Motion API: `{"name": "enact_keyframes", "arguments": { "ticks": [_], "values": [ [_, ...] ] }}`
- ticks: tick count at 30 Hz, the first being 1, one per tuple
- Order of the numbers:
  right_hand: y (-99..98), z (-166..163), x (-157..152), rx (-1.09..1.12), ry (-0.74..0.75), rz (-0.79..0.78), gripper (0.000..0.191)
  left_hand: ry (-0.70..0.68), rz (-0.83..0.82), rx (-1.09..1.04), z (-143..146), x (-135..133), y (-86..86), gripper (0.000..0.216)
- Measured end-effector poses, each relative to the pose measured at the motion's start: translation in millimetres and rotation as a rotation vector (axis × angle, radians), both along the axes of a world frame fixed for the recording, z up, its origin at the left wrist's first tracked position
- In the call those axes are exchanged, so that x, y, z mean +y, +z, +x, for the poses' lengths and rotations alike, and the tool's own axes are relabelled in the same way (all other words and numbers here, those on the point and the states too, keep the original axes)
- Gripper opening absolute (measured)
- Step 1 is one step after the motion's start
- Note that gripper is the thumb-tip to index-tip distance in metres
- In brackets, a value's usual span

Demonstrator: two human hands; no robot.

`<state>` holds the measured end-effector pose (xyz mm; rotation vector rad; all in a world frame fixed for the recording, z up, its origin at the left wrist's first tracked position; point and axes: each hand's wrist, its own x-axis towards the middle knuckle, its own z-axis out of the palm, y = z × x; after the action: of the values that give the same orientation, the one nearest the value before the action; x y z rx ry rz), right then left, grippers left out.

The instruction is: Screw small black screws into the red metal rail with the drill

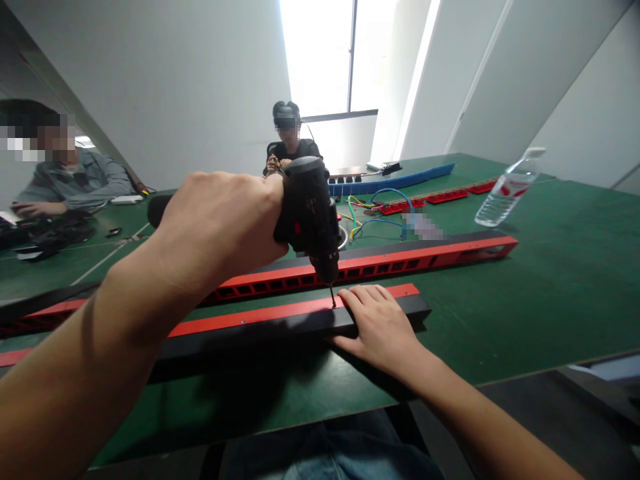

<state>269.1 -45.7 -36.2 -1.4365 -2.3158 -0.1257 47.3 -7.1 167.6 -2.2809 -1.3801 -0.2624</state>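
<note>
My left hand (220,223) is wrapped round the handle of a black cordless drill (309,213), held upright with its bit pointing down. The bit tip touches the top of a long black-and-red rail (260,323) lying across the near part of the green table (550,300). My right hand (381,327) lies flat on the rail's right end, fingers stretched out beside the bit. A second red-and-black rail (400,260) with a row of slots lies just behind the first.
A clear water bottle (505,193) stands tilted at the right. Coloured wires (373,210), red parts (447,196) and a blue strip (400,180) lie farther back. One person (289,143) sits across the table; another (70,180) sits at the left. The table's front edge runs close to me.
</note>
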Motion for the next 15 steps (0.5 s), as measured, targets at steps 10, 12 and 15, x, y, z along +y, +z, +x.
{"name": "enact_keyframes", "arguments": {
  "ticks": [10,12,15],
  "values": [
    [2.0,-0.7,-0.6,0.001,0.0,0.005,0.066,0.013,0.189,0.215,4.6,-9.8,1.3,0.035],
    [2.0,-0.5,-0.9,-0.001,-0.001,0.003,0.066,0.002,0.187,0.201,5.5,-11.2,1.6,0.036],
    [2.0,-0.6,-1.0,-0.004,-0.002,-0.005,0.068,0.001,0.191,0.183,7.0,-13.5,1.9,0.039]
  ]
}}
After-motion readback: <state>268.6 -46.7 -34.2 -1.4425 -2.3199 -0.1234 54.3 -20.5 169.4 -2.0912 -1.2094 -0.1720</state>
